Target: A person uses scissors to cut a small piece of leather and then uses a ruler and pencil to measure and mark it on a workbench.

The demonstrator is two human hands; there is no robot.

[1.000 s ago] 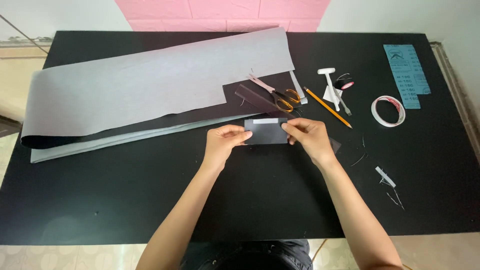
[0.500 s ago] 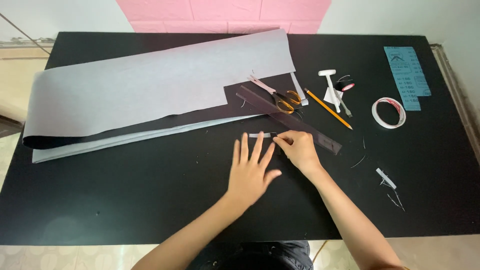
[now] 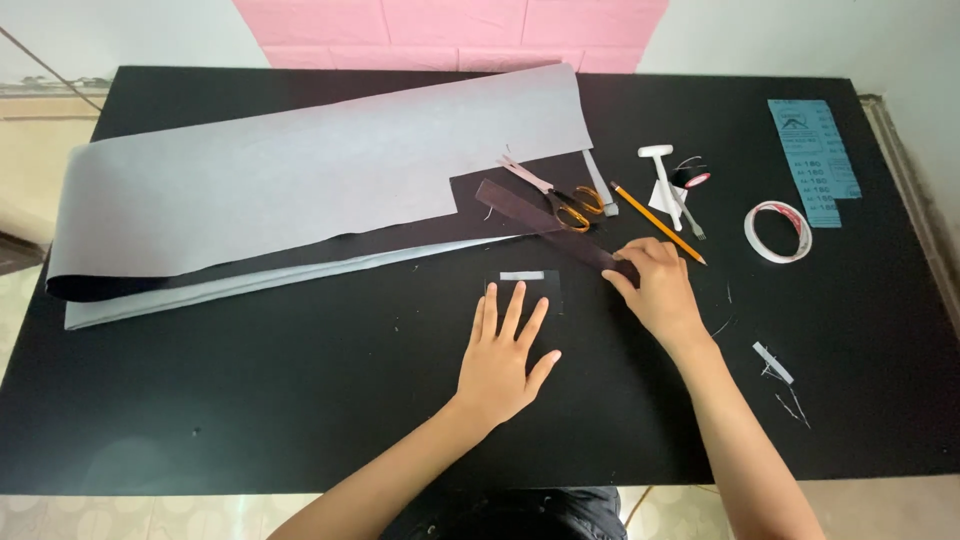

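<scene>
Left hand (image 3: 503, 352) flat, fingers spread, pinning small dark piece (image 3: 524, 290) mid-tabletop (image 3: 250, 400). Right hand (image 3: 655, 285) at 3 o'clock, closed on dark ruler (image 3: 550, 222) end. Best to press evenly and bring ruler over flat, without nudging piece.

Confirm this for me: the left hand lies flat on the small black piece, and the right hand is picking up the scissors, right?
Not quite. In the head view the right hand grips the end of the dark ruler, not the scissors, which lie untouched beyond it. The left hand does lie flat on the small black piece.
</scene>
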